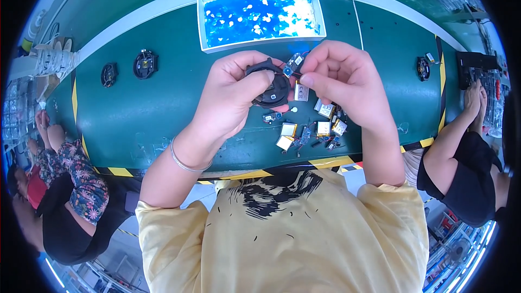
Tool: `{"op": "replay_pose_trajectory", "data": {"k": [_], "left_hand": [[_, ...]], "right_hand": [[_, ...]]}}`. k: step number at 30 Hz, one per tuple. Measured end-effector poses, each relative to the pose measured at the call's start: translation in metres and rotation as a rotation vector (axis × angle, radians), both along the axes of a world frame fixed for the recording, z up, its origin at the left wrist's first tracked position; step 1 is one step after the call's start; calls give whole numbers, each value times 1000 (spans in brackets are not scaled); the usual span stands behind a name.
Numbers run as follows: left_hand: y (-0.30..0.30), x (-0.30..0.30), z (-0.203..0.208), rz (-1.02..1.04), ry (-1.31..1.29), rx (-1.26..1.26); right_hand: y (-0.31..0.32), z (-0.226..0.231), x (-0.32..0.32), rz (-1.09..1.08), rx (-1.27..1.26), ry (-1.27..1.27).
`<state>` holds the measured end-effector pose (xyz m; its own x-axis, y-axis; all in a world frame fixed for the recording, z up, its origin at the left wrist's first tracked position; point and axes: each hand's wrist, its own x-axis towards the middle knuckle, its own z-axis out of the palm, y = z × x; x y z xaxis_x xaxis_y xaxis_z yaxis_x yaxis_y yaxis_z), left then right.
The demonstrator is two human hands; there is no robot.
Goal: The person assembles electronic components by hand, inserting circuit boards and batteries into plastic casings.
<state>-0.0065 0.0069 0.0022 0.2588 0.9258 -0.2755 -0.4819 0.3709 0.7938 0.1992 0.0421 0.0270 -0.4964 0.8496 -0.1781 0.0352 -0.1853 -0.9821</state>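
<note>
My left hand (230, 87) is closed around a black round watch case (269, 99), with its thumb pressed inside the open case. Close to the case's upper right, a small circuit board (293, 65) with a blue part and thin wires is pinched at its edge by my right hand (344, 76). A silver flat battery (301, 91) shows just below the board; whether a wire joins them I cannot tell. On the mat below my hands lie several loose batteries (323, 128) and small circuit boards (305, 134).
A white tray (203, 32) of small blue and white pieces stands beyond my hands. Two watch cases (145, 65) lie at the left and another watch case (423, 69) at the right. Striped tape edges the green table mat (179, 92). A person (461, 152) sits on the right, others on the left.
</note>
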Motion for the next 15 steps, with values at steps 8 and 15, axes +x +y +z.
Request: {"op": "replay_pose_trajectory", "data": {"k": [8, 15], "left_hand": [[0, 2, 0, 22, -7, 8], [1, 2, -2, 14, 18, 13]], "right_hand": [[2, 0, 4, -42, -23, 65], [2, -2, 6, -54, 65, 85]]}}
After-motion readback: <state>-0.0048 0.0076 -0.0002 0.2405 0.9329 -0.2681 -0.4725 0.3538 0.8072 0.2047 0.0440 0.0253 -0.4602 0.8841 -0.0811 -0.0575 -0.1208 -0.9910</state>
